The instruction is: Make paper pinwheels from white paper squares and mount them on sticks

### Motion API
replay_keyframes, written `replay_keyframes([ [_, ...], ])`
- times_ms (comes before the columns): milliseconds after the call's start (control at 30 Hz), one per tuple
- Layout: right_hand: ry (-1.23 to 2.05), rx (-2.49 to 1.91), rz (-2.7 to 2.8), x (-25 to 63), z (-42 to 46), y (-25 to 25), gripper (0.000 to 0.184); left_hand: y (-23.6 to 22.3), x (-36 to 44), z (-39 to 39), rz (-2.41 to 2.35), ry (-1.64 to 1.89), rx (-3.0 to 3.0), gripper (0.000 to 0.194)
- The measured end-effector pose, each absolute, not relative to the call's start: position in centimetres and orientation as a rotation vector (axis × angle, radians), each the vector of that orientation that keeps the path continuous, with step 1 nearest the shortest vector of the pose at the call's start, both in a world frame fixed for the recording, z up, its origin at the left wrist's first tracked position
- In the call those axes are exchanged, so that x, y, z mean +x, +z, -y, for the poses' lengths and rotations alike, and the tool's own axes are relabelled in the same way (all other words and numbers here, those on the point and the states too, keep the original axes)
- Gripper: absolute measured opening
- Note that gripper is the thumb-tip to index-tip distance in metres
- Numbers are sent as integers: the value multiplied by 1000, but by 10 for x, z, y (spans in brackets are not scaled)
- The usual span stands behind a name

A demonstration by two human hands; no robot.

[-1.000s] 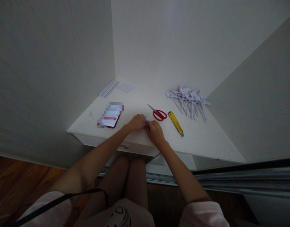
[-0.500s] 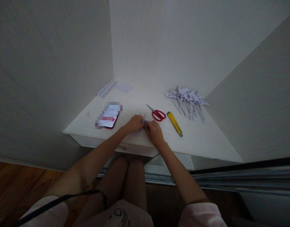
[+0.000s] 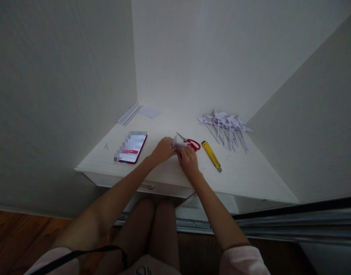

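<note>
Both my hands are closed on a small folded piece of white paper (image 3: 178, 143) just above the desk's front part. My left hand (image 3: 164, 149) grips its left side, and my right hand (image 3: 188, 158) pinches it from the lower right. The fingers hide part of the folds. Right behind my right hand lie red-handled scissors (image 3: 194, 144), partly covered by the paper, blades toward the upper left. A yellow utility knife (image 3: 211, 156) rests to the right, its blade end toward me.
White paper pinwheels (image 3: 225, 124) with stick handles are heaped at the back right. Several white paper sticks (image 3: 129, 114) and a flat paper square (image 3: 150, 112) lie at the back left. A phone (image 3: 133, 148) with a lit screen is on the left of the white desk (image 3: 244, 175).
The paper between my hands now shows more, with a pointed flap up and a part reaching right over the scissors. The view has tilted slightly upward.
</note>
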State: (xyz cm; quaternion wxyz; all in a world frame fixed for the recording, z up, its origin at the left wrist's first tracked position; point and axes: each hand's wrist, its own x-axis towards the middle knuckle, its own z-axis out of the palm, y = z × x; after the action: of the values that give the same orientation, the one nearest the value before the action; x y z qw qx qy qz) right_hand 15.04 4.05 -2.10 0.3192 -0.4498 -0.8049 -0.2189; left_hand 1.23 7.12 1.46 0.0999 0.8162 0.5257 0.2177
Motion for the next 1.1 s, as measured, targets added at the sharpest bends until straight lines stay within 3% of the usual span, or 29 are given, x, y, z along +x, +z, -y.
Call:
replay_keyframes([
  [300, -790, -984, 1802, 161, -78, 10, 19, 20, 21, -101, -1132, 1528, 2191, 17],
  [700, -631, -917, 1731, 163, -110, 9, 11, 16, 29, -136, -982, 1753, 2300, 15],
  [900, -182, -1095, 1570, 157, -99, 10, 15, 15, 28, -134, -961, 1973, 2450, 6],
  [1100, 474, -1129, 1583, 153, -94, 12, 26, 10, 26, -133, -846, 2015, 2543, 11],
])
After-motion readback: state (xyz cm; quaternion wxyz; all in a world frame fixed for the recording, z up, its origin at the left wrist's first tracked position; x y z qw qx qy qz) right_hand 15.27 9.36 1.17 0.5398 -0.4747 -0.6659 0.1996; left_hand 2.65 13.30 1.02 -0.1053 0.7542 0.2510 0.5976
